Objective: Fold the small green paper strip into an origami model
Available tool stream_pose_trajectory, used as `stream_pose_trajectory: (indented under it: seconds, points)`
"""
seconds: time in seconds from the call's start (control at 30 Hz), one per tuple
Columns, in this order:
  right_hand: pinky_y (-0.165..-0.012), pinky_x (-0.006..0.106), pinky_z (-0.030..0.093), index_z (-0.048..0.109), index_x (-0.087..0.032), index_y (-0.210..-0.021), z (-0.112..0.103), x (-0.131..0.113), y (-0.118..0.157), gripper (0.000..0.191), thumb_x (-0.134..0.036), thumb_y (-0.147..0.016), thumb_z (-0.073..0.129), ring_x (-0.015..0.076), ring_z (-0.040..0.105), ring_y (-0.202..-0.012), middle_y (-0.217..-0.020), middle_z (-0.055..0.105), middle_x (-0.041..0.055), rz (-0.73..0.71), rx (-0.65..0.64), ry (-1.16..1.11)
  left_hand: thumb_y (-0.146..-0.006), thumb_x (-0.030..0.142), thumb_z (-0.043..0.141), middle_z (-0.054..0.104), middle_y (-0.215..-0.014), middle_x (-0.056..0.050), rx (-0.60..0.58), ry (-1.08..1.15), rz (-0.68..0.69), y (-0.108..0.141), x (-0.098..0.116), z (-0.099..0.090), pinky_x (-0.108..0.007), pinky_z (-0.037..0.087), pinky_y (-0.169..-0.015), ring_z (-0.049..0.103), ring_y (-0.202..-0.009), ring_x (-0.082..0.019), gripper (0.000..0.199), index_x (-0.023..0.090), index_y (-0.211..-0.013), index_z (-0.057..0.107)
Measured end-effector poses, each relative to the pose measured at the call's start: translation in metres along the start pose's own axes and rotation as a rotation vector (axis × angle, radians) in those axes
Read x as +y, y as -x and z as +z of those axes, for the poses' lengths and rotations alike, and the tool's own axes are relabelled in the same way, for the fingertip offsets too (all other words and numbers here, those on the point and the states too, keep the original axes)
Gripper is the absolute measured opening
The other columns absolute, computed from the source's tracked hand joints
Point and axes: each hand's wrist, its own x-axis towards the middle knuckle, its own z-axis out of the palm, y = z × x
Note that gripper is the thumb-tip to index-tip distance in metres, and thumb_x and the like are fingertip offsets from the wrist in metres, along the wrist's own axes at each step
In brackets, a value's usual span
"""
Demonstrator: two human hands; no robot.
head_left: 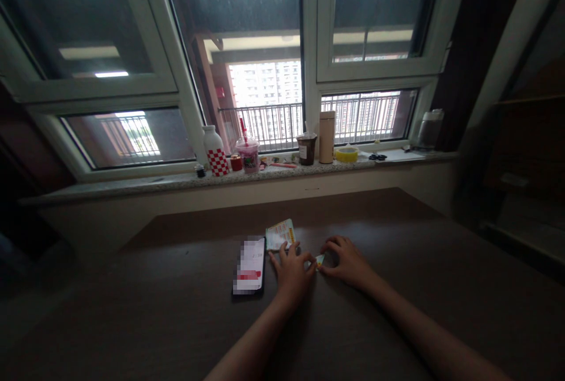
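A small light-green and yellow paper-like piece (320, 260) lies between my two hands, low over the dark table; its exact kind is too small to tell. My left hand (291, 268) has its thumb and forefinger together at the piece's left edge. Its other fingers spread over the near edge of a printed card or packet (279, 235), white and green with a yellow strip. From the right, my right hand (348, 262) is curled, with its thumb at the piece's lower right edge. Left of my left hand lies a phone (249, 268) with its screen lit, partly blurred out.
The brown table (198, 334) reaches toward a stone windowsill (176, 179). On the sill stand a checkered bottle (216, 154), a pink drink cup (248, 156), a dark cup (306, 150), a tan flask (326, 136), yellow tape (346, 154) and black scissors (377, 157).
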Motion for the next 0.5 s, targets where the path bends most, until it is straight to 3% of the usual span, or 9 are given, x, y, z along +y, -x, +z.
stream_pose_trajectory:
  seconds: [0.13,0.33,0.5]
  points:
    - [-0.097,0.039,0.039,0.063,-0.025,-0.101,0.0012,0.0005,0.0014,0.043,-0.047,-0.066,0.074,0.0257,0.048,-0.113,-0.116,0.055,0.0068,0.000,0.002,-0.010,-0.079,0.042,0.063,0.051,-0.136,0.001,-0.003,0.008,0.000,-0.0005,-0.0010,-0.0001,-0.068,0.001,-0.107,0.025,-0.136,-0.032,0.013,0.036,-0.086,0.072]
    - [-0.097,0.038,0.039,0.065,-0.026,-0.097,0.0014,0.0022,0.0011,0.025,-0.043,-0.079,0.063,0.0229,0.050,-0.111,-0.113,0.056,0.0057,-0.003,0.020,-0.037,-0.080,0.043,0.062,0.051,-0.136,0.001,-0.001,0.029,0.003,0.0000,-0.0002,-0.0014,-0.067,0.000,-0.107,0.024,-0.136,-0.032,0.014,0.036,-0.085,0.072]
    - [-0.093,0.038,0.041,0.064,-0.025,-0.096,0.0035,-0.0020,0.0003,0.030,-0.042,-0.072,0.069,0.0241,0.051,-0.107,-0.109,0.056,0.0062,0.020,0.042,0.003,-0.079,0.041,0.063,0.051,-0.136,0.000,-0.009,0.032,-0.007,0.0008,0.0005,-0.0019,-0.068,0.000,-0.106,0.025,-0.136,-0.032,0.013,0.035,-0.086,0.072]
